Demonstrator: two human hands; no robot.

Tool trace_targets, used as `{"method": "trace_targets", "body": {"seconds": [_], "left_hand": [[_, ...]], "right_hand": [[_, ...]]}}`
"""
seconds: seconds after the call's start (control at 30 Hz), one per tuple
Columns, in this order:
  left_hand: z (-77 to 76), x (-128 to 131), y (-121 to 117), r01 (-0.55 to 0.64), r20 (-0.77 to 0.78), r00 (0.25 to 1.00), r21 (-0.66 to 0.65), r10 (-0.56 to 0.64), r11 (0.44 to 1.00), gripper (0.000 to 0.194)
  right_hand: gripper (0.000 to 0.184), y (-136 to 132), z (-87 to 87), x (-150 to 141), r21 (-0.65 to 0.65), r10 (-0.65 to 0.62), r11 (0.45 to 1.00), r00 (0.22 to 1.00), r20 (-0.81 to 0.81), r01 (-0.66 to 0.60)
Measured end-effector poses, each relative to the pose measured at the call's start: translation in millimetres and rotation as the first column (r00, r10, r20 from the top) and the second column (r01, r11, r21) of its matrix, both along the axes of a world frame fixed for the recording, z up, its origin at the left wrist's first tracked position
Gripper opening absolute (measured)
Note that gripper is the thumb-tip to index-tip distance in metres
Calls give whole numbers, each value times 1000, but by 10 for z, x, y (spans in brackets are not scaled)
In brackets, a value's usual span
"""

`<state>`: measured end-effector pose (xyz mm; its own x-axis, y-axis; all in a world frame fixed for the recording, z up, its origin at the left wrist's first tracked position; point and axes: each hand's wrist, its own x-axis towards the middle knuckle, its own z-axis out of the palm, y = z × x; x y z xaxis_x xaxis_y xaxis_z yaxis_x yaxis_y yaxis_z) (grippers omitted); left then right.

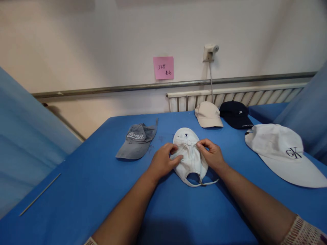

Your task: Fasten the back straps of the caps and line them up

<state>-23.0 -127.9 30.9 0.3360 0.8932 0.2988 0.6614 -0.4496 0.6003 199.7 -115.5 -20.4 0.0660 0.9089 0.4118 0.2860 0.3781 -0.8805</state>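
Note:
A small white cap (189, 154) lies on the blue table (102, 190) in front of me, its back strap toward me and its brim pointing away. My left hand (162, 160) pinches the left side of its crown, fingers closed on the fabric. My right hand (212, 154) pinches the right side near the top button, fingers also closed on the cap.
A grey denim cap (136, 141) lies to the left. A beige cap (208, 115) and a dark navy cap (236, 114) sit at the back. A large white cap (283, 153) lies at the right. Behind are a radiator (237, 97), a wall pipe and a pink note (163, 67).

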Motion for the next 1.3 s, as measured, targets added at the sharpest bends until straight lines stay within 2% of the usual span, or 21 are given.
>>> {"method": "trace_targets", "body": {"seconds": [0.07,0.17,0.33,0.47,0.57,0.67,0.77,0.87,0.97,1.17,1.23,1.3], "left_hand": [[-7,31,-23,12,-129,992,21,-10,1000,15],[-26,48,-24,21,-209,978,3,-20,1000,5],[72,9,-44,7,-95,995,28,-4,1000,3],[165,-41,-76,59,-46,997,56,-56,997,4],[160,-44,-80,78,-26,997,82,-76,994,11],[118,14,-81,31,36,999,156,-38,987,26],[67,110,-75,34,11,999,229,-38,973,40],[18,176,-48,46,-59,998,228,-33,972,31],[2,154,-16,8,-45,999,201,1,980,20],[119,-84,22,-54,63,997,156,44,986,17],[156,-133,30,-48,79,996,132,38,990,17],[173,-143,29,-31,89,996,114,21,993,17]], "right_hand": [[22,-7,5,-1,2,0,1000,1000,-4,0],[22,-8,8,2,0,2,1000,1000,-2,-2],[21,9,10,21,4,-40,999,999,-8,40],[20,6,13,16,22,-53,998,999,-2,53],[20,-14,20,-4,35,-15,999,1000,5,14],[19,-35,32,-29,50,15,999,1000,12,-16],[19,-59,54,-61,68,61,996,998,23,-62],[19,-90,84,-96,70,127,989,991,41,-130],[22,-99,95,-104,25,182,983,982,39,-183],[28,63,-39,8,-89,16,996,999,-47,-20],[26,103,-82,30,-114,38,993,999,-3,-38],[24,100,-93,24,-99,116,989,990,83,-108]]}}
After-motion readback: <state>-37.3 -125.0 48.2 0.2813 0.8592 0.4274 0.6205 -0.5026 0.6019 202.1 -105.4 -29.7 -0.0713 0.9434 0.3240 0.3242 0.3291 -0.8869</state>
